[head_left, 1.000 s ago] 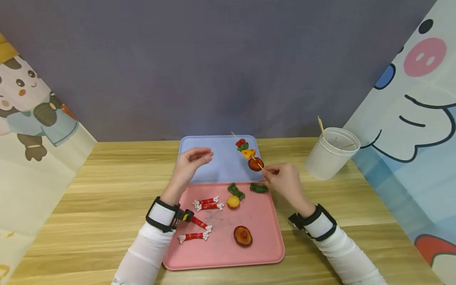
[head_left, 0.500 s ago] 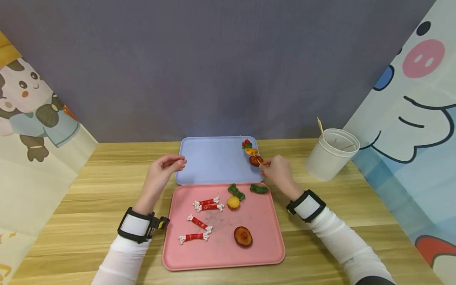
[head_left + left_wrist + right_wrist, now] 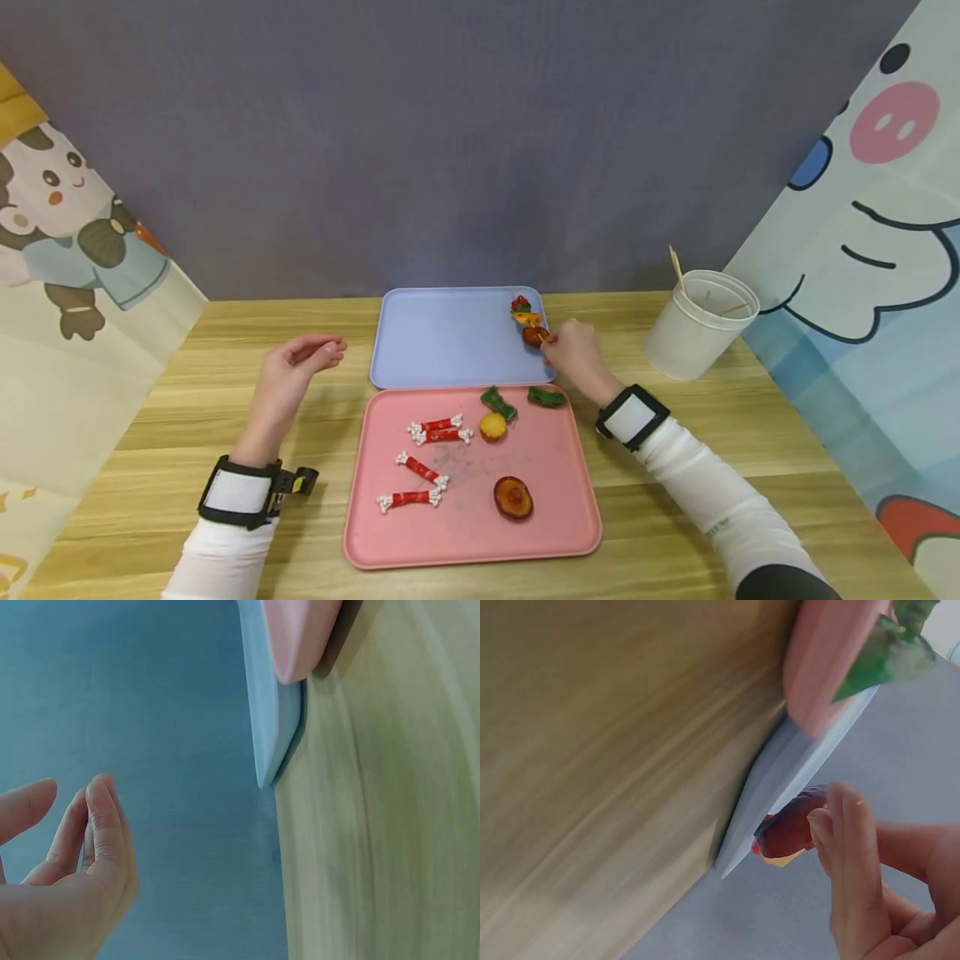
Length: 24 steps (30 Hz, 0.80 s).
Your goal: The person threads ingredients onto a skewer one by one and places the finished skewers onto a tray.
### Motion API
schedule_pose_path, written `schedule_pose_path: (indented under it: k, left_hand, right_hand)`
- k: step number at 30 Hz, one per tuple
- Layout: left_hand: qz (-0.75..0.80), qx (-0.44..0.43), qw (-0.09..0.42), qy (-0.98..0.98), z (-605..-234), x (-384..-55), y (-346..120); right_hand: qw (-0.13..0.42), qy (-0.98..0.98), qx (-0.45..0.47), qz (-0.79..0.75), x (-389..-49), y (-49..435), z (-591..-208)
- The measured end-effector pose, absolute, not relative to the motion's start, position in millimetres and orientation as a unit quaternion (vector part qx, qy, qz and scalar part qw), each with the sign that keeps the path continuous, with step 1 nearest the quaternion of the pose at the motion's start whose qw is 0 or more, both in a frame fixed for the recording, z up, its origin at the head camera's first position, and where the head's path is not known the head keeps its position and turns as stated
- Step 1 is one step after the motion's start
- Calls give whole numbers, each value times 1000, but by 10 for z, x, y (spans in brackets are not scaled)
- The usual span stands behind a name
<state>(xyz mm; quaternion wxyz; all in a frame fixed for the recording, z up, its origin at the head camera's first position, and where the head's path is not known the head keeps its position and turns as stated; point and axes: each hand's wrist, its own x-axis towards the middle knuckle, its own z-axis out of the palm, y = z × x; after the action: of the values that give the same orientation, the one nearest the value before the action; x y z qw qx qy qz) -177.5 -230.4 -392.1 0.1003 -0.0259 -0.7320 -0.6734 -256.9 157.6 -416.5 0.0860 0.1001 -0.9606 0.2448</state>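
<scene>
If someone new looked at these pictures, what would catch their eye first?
Probably the bright pink tray in the lower middle of the head view, with four red-and-white bone-shaped pieces on its left side. Beyond it, the right hand holds a loaded skewer at the right end of the blue tray. The big pink cartoon snout at the upper right also stands out.

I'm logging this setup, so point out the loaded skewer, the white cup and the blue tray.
Loaded skewer [image 3: 527, 318]: head view, on its yellow piece.
White cup [image 3: 684, 340]: head view, on its outer wall.
Blue tray [image 3: 450, 337]: head view, on its bare floor.
</scene>
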Motion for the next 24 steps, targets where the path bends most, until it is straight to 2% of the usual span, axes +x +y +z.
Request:
schedule_pose_path:
  k: [12,24]
  left_hand:
    - [-676,-24,98,-730,-3921,-1788,-2306]
    - [-676,-19,95,-730,-3909,-1787,-2294]
  right_hand:
    - [-30,-961,48,271,-2582,1420,-4141]
    - [-58,-954,61,287,-2584,1370,-4164]
